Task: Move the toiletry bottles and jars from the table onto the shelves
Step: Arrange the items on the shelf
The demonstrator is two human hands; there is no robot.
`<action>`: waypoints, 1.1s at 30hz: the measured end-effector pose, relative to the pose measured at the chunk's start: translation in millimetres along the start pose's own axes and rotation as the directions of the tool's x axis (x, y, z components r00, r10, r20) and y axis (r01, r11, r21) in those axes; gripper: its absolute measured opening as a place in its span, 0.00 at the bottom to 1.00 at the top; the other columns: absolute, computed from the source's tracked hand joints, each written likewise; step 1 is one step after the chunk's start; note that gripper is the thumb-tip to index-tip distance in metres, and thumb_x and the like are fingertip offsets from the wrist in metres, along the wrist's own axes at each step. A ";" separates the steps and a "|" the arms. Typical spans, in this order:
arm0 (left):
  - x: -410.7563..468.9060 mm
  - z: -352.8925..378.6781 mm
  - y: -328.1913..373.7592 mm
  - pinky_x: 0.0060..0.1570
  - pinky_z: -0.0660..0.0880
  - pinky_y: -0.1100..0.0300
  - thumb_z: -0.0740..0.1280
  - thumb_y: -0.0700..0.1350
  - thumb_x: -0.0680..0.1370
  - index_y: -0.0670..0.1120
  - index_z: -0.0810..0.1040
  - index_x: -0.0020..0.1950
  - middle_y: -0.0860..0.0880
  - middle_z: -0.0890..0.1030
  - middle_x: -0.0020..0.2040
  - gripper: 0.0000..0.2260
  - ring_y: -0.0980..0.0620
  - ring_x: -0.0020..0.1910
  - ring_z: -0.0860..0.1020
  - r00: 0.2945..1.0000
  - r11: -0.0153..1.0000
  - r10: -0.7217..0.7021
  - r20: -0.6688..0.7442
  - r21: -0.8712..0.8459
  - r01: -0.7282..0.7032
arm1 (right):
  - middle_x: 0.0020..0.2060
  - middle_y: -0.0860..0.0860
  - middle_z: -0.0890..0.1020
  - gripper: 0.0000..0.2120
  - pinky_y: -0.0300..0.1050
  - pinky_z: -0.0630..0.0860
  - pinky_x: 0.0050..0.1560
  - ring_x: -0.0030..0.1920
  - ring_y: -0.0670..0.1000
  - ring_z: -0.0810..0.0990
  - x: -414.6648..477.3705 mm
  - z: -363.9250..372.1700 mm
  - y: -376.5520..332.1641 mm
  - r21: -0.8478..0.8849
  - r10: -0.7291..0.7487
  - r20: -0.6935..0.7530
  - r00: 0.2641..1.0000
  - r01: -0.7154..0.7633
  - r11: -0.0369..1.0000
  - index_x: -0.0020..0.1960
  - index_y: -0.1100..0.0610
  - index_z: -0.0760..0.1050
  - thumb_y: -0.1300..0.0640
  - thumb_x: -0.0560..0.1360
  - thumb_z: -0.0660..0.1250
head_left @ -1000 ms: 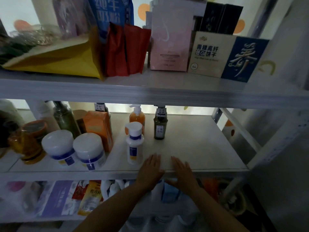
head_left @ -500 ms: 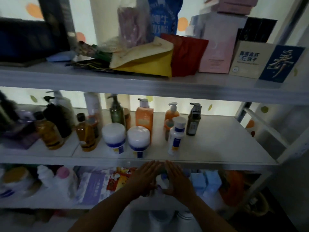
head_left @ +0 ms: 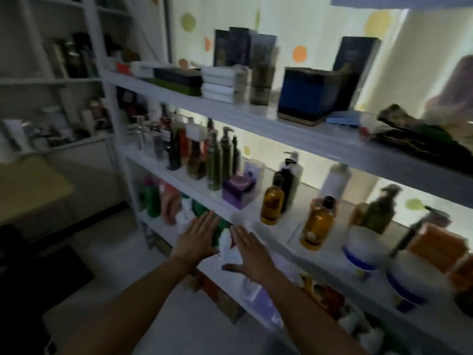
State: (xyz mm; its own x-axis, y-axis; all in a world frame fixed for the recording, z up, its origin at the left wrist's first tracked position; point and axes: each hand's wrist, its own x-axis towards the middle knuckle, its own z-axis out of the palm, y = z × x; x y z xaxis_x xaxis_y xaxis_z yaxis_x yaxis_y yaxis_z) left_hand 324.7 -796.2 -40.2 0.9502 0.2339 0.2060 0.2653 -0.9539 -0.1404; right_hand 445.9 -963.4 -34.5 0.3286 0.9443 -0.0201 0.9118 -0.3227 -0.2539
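Your left hand and right hand are flat and empty; turn left to the table, then grip low.

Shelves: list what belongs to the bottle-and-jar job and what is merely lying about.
Job: amber bottles, green pump bottles, white jars, middle shelf, left hand, right hand.
Lying about: blue box, stacked white boxes, tall dark boxes.

White shelving, mixed product colours.
Right of the right hand: amber bottles, white jars with blue bands; above it, a purple box.
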 end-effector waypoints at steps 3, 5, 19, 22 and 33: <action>-19.4 -16.3 -70.7 0.66 0.67 0.52 0.78 0.64 0.57 0.41 0.70 0.69 0.43 0.74 0.67 0.48 0.45 0.65 0.75 0.972 0.972 -0.234 0.006 -0.003 0.234 | 0.77 0.50 0.46 0.56 0.46 0.45 0.76 0.76 0.48 0.45 79.6 -5.0 -45.7 -0.037 -0.147 0.006 0.989 0.147 0.988 0.77 0.55 0.41 0.21 0.60 0.44; -29.5 -24.3 -114.4 0.61 0.73 0.52 0.77 0.65 0.57 0.42 0.74 0.67 0.44 0.76 0.66 0.45 0.46 0.63 0.76 0.925 0.924 -0.381 0.003 0.030 0.381 | 0.77 0.50 0.43 0.57 0.49 0.47 0.76 0.76 0.48 0.43 129.1 -8.3 -70.3 -0.061 -0.224 0.010 0.974 0.225 0.973 0.77 0.55 0.39 0.20 0.60 0.44; -19.6 -50.4 -368.0 0.74 0.40 0.56 0.63 0.57 0.77 0.43 0.42 0.77 0.45 0.43 0.78 0.40 0.48 0.77 0.43 0.617 0.623 -0.759 -0.207 0.039 0.781 | 0.76 0.49 0.39 0.51 0.45 0.41 0.74 0.76 0.48 0.40 410.0 -43.1 -216.5 -0.042 -0.588 -0.054 0.807 0.586 0.809 0.76 0.55 0.36 0.33 0.71 0.62; -26.0 -49.2 -402.3 0.74 0.41 0.55 0.60 0.59 0.78 0.43 0.41 0.77 0.45 0.43 0.78 0.39 0.48 0.77 0.42 0.540 0.542 -0.821 -0.185 0.040 0.839 | 0.76 0.49 0.38 0.50 0.47 0.43 0.74 0.76 0.48 0.40 449.3 -45.1 -246.9 -0.018 -0.626 -0.013 0.780 0.626 0.780 0.76 0.55 0.35 0.33 0.71 0.62; -66.7 -25.2 -551.5 0.75 0.41 0.53 0.56 0.62 0.78 0.43 0.37 0.77 0.45 0.39 0.78 0.40 0.48 0.77 0.39 0.422 0.410 -0.892 -0.165 0.100 0.906 | 0.75 0.47 0.35 0.52 0.48 0.42 0.76 0.76 0.48 0.38 578.0 0.6 -358.0 0.005 -0.679 0.087 0.729 0.681 0.732 0.76 0.54 0.34 0.33 0.70 0.63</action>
State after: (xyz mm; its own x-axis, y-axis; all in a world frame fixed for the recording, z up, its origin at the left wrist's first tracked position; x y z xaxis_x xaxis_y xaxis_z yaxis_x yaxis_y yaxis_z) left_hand 111.0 -290.5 48.0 0.1372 0.9180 0.3720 0.9865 -0.1606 0.0326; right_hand 309.2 -302.1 44.3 -0.4006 0.9133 0.0736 0.8902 0.4070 -0.2046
